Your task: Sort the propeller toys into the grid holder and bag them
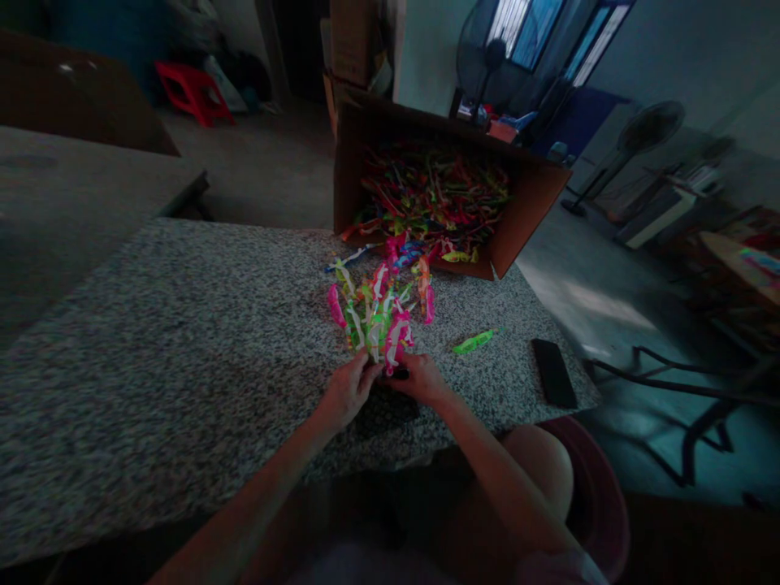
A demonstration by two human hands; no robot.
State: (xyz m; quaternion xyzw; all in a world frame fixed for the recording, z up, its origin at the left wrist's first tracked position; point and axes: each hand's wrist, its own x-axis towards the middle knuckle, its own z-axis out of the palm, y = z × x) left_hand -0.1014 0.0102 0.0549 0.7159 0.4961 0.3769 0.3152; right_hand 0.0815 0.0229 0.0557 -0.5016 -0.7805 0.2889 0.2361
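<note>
A person seated at a speckled granite counter (183, 366) works with both bare hands on a bunch of bright plastic strips (373, 317), pink, green and white, which stands just above the counter's near edge. The left hand (347, 392) and right hand (420, 379) meet at the foot of the bunch, fingers (366, 370) curled in narrowly and apparently pinching it, though dim light and the tangle make the exact grip hard to read. A dark patch (387, 412) lies on the counter beneath the hands. Only a small share of the strips is out on the counter so far: the bunch, a few loose pieces beside it, among them a blue-and-white strip (350, 257), and a lone green strip (473, 342) off to the right. Far more remain heaped in a brown cardboard box (530, 195) tipped open at the counter's far edge, its pile of strips (432, 195) spilling toward the bunch. A black phone (553, 372) lies near the right edge, and a stand fan (646, 138) stands on the floor beyond.
</note>
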